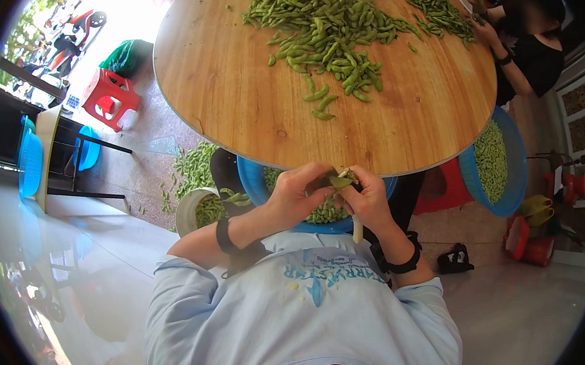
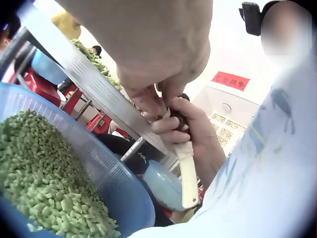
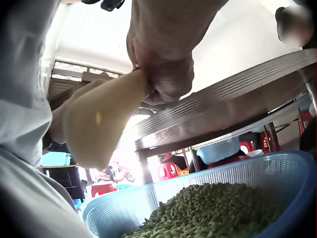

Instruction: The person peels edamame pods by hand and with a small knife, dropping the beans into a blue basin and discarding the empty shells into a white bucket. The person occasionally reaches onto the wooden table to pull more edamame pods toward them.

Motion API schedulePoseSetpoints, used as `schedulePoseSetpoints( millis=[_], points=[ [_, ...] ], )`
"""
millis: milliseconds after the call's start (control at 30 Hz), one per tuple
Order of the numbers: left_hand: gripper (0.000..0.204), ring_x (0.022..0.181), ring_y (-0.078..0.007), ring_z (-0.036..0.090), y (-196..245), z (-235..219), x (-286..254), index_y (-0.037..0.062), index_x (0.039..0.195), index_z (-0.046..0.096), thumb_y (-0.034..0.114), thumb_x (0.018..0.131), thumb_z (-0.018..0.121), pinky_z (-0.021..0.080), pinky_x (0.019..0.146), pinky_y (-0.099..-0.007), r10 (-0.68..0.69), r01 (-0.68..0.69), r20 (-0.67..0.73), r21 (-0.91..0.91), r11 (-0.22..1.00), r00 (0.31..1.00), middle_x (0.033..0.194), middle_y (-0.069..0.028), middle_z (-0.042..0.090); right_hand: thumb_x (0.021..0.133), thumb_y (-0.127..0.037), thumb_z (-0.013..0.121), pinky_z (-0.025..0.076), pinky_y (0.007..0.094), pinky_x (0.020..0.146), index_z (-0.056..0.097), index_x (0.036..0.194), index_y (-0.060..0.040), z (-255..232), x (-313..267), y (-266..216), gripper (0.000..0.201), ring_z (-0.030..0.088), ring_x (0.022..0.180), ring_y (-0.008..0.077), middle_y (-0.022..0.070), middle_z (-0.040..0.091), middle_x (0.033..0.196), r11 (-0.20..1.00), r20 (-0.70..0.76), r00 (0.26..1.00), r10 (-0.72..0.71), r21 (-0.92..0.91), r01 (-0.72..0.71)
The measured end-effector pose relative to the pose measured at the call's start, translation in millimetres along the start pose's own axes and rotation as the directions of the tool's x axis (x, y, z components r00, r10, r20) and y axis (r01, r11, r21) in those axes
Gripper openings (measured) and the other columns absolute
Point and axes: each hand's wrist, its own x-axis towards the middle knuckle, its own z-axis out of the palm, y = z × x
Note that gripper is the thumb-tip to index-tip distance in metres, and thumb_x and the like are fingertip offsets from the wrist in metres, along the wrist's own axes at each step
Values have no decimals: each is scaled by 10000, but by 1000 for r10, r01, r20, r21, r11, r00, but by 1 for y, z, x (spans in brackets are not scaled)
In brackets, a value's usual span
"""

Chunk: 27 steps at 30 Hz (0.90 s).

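Observation:
In the head view both hands meet over a blue basket [image 1: 247,174] at the table edge. My left hand [image 1: 298,193] pinches a green soybean pod [image 1: 340,182] between thumb and fingers. My right hand [image 1: 367,200] grips a tool with a cream handle [image 1: 357,231], and its fingertips are right at the pod. A hole shows near the handle's end in the left wrist view. The working end of the tool is hidden by the fingers. Shelled green beans [image 2: 54,183] are heaped in the basket below the hands.
A pile of pods [image 1: 323,29] covers the far part of the round wooden table [image 1: 211,88]. Another person [image 1: 528,60] sits at the right. A second basket of beans [image 1: 490,162] stands there. Pods lie on the floor at left, beside a white bucket [image 1: 187,212] and a red stool [image 1: 112,99].

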Motion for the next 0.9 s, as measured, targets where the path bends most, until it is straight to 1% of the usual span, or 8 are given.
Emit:
schedulePoseSetpoints(
  millis=[67, 267, 367, 433, 500, 567, 633, 900],
  points=[
    [245, 673, -77, 590, 2, -5, 5, -32, 1027, 548, -25, 810, 660, 489, 582, -225, 32, -32, 24, 10, 999, 999, 796, -49, 625, 870, -71, 566, 345, 195, 402, 568, 883, -14, -5, 0, 2, 58, 481, 461, 46, 36, 595, 657, 1000, 78, 997, 23, -3, -22],
    [164, 587, -65, 496, 7, -45, -6, 10, 962, 606, 8, 806, 657, 417, 523, -224, -337, 374, 164, -338, 864, 927, 676, -22, 558, 879, -71, 521, 377, 202, 413, 567, 956, 6, -14, -5, -25, 118, 563, 543, 88, 85, 622, 799, 986, 243, 969, 40, -164, 0],
    [140, 695, -230, 596, 31, -110, -17, 18, 920, 607, 35, 782, 620, 472, 601, -322, -151, 28, 252, 431, 902, 956, 775, -119, 590, 899, -82, 474, 395, 222, 408, 536, 1018, 13, -19, -8, -8, 164, 556, 533, 111, 111, 603, 850, 966, 96, 995, -20, 259, -5],
    [134, 751, -292, 611, 33, -138, -29, 20, 908, 604, 49, 777, 603, 484, 638, -361, -120, -121, 337, 613, 781, 934, 809, -148, 589, 922, -113, 431, 400, 237, 398, 505, 1062, 10, -20, -9, 3, 200, 536, 518, 134, 128, 577, 865, 903, 71, 996, -55, 430, 19],
    [175, 808, -339, 583, 39, -146, -37, -2, 936, 609, 54, 770, 622, 476, 693, -388, -344, -82, 209, 934, 347, 915, 825, -147, 594, 937, -137, 415, 394, 239, 391, 498, 1054, 6, -6, -17, 9, 202, 510, 508, 140, 128, 564, 843, 768, 16, 998, 55, 638, -53],
    [153, 817, -339, 568, 39, -133, -15, -3, 924, 607, 81, 796, 616, 461, 701, -406, -214, -141, 244, 903, 405, 946, 822, -156, 569, 953, -165, 408, 394, 239, 391, 495, 1024, -2, 6, -20, 10, 198, 491, 500, 141, 115, 553, 812, 793, 13, 998, 68, 605, -62],
    [146, 795, -359, 557, 45, -107, 17, 0, 937, 607, 81, 816, 595, 455, 684, -421, -2, -181, 270, 651, 737, 963, 799, -165, 550, 966, -188, 410, 396, 238, 393, 492, 999, -9, 11, -21, 11, 200, 475, 495, 128, 103, 541, 778, 810, 59, 994, 96, 575, -113],
    [147, 811, -380, 570, -12, -57, 118, 12, 935, 609, 75, 804, 585, 459, 700, -448, 138, -272, 246, 683, 678, 959, 801, -174, 540, 989, -251, 401, 382, 240, 400, 510, 1023, -19, 13, -31, 9, 259, 445, 478, 109, 103, 536, 737, 866, 132, 990, 45, 489, -105]
  ],
)
